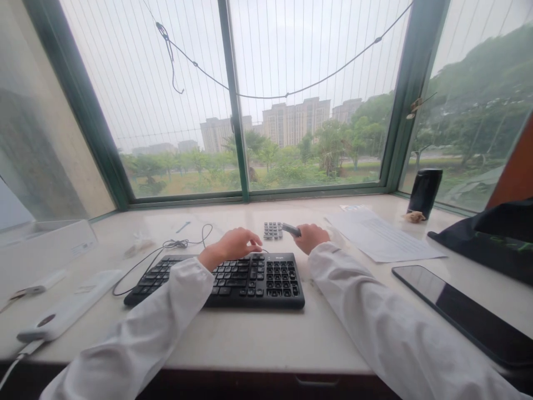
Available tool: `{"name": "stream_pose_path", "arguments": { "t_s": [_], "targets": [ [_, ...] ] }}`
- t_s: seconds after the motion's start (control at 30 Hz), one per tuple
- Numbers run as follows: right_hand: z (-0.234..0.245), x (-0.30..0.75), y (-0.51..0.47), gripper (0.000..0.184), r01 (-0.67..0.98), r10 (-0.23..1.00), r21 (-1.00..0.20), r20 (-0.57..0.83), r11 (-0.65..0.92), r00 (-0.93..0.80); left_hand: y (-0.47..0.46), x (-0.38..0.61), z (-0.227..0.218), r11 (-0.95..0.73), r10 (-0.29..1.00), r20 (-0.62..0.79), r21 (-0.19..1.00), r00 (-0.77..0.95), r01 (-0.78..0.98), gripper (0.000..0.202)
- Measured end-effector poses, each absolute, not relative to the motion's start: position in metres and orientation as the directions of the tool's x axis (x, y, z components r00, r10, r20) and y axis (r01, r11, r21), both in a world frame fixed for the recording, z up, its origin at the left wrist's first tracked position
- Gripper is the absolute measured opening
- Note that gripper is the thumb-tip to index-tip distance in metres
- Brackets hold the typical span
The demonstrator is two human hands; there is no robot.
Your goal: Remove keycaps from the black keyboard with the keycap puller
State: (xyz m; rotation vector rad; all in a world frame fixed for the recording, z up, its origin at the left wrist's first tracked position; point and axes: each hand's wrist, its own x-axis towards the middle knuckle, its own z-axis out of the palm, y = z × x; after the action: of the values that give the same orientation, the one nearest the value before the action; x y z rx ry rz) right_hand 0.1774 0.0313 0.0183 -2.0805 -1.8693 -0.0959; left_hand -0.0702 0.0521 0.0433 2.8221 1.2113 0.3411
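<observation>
A black keyboard (233,280) lies on the pale window-sill desk (258,339) in front of me. My left hand (233,245) rests over its upper middle, fingers curled and pressed together near the top row of keys. My right hand (308,238) sits just behind the keyboard's right end, closed on a small dark grey tool (291,229) that points left. A cluster of loose dark keycaps (272,230) lies on the desk right beside the tool's tip. Both arms wear white sleeves.
A black tablet (462,311) lies at the right, with printed papers (383,236) behind it, a black cup (425,191) by the window and a dark bag (491,244). White devices (66,308) and a tangled cable (175,244) lie at the left.
</observation>
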Motion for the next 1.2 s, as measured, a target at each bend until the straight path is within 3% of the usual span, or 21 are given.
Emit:
{"name": "stream_pose_path", "arguments": {
  "t_s": [0.13,0.37,0.53,0.67,0.8,0.93,1.07,1.2],
  "targets": [
    [0.023,0.176,0.028,0.035,0.972,0.944,-0.225,0.302,-0.069,0.137,0.033,-0.073,0.035,-0.732,0.676,0.248,0.121,0.694,0.67,0.019],
    [0.015,0.173,0.029,0.03,0.96,0.914,-0.282,0.387,-0.008,0.121,0.018,-0.07,0.039,-0.743,0.627,0.269,-0.074,0.731,0.665,0.015],
    [0.013,0.163,0.027,0.043,0.885,0.842,-0.437,0.527,0.159,0.11,0.018,-0.068,0.034,-0.754,0.59,0.276,-0.15,0.759,0.64,0.02],
    [0.022,0.148,0.018,0.049,0.802,0.769,-0.563,0.596,0.198,0.229,0.018,-0.065,0.031,-0.754,0.585,0.277,-0.162,0.763,0.637,0.023],
    [0.031,0.126,0.019,0.051,0.578,0.756,-0.767,0.547,0.28,0.36,0.017,-0.063,0.027,-0.759,0.566,0.276,-0.191,0.777,0.622,0.024],
    [0.03,0.1,0.033,0.045,0.166,0.824,-0.917,0.399,0.363,0.403,0.019,-0.062,0.022,-0.757,0.552,0.289,-0.22,0.782,0.615,0.026],
    [0.017,0.083,0.04,0.046,-0.19,0.904,-0.925,0.252,0.33,0.346,0.02,-0.064,0.02,-0.749,0.546,0.294,-0.248,0.785,0.614,0.027],
    [0.008,0.078,0.037,0.049,-0.312,0.937,-0.897,0.238,0.313,0.256,0.019,-0.064,0.021,-0.746,0.546,0.294,-0.254,0.784,0.615,0.025]
  ]
}}
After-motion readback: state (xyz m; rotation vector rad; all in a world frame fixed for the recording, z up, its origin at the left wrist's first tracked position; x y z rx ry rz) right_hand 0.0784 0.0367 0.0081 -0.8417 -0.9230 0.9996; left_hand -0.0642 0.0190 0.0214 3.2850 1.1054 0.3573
